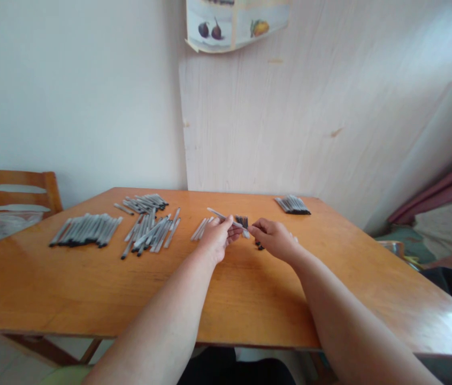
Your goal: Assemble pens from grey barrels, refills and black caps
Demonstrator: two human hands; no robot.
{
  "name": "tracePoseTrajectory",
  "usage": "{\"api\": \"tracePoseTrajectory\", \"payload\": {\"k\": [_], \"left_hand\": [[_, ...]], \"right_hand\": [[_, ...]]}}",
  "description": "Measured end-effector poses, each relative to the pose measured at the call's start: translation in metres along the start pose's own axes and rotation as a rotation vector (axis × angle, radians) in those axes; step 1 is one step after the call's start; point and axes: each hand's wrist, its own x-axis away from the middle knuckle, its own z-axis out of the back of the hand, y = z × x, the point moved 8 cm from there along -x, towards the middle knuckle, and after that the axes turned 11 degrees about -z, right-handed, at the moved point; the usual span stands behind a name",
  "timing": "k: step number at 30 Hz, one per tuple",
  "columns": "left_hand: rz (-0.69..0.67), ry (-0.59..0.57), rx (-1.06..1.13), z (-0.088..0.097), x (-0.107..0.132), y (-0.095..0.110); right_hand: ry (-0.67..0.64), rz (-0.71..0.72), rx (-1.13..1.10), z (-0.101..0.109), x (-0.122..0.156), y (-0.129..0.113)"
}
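Observation:
My left hand (218, 237) is closed around a thin grey pen barrel (221, 215) that slants up to the left over the wooden table (250, 289). My right hand (274, 238) is pinched at the barrel's near end, its fingertips meeting the left hand's. Small dark pieces (242, 220) lie just behind the two hands, and another dark bit (260, 246) shows under my right hand. A few loose grey barrels (200, 229) rest on the table right beside my left hand.
More grey pens lie in groups: a tidy row (85, 230) at the left, a loose pile (152, 232) in the middle, a small heap (145, 203) behind it, and a bundle (293, 205) at the back right. A wooden chair (13, 187) stands at the left.

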Motion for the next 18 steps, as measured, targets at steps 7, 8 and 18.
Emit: {"api": "tracePoseTrajectory", "payload": {"k": [7, 8, 18], "left_hand": [[0.031, -0.043, 0.000, -0.005, 0.003, 0.000], [0.030, -0.047, 0.003, -0.005, 0.003, 0.000], [-0.117, 0.216, 0.122, 0.044, -0.024, 0.027]], "right_hand": [[-0.036, 0.008, -0.083, -0.011, 0.003, -0.004], [-0.024, 0.009, -0.073, -0.009, 0.003, -0.004], [0.029, 0.015, -0.007, 0.003, 0.005, -0.005]]}}
